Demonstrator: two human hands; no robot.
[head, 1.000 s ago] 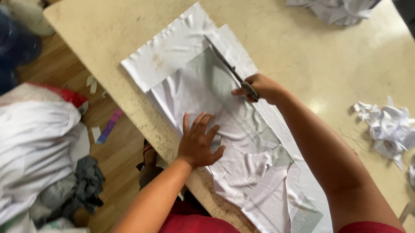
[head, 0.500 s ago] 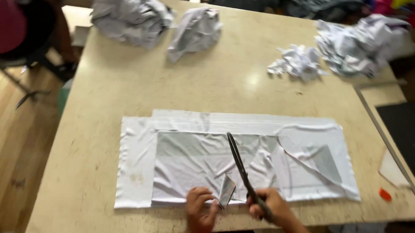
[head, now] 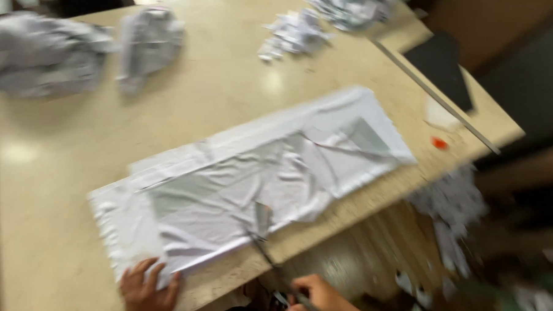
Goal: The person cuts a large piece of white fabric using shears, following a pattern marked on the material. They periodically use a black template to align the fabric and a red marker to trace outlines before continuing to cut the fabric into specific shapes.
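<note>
A long white and grey fabric piece [head: 257, 173] lies flat across the beige table [head: 199, 97]. My left hand [head: 146, 289] presses on the fabric's near left corner at the table's front edge. My right hand [head: 320, 298] sits just off the table's front edge and holds dark scissors [head: 267, 244]. The blades point up toward the fabric's near edge, by a small lifted flap of cloth [head: 262, 216]. The picture is blurred by motion.
Crumpled grey cloth bundles [head: 41, 52] [head: 148, 44] lie at the far left. White scraps [head: 293, 33] sit at the far middle. A long ruler [head: 438, 97], a dark board [head: 442, 63] and a small orange piece [head: 439, 143] are at the right. Scraps [head: 452, 204] litter the floor.
The view has swung left and tilted. My left hand has slid from beside the scissors to the fabric's near left corner. My right hand with the scissors has drawn back past the table's edge.
</note>
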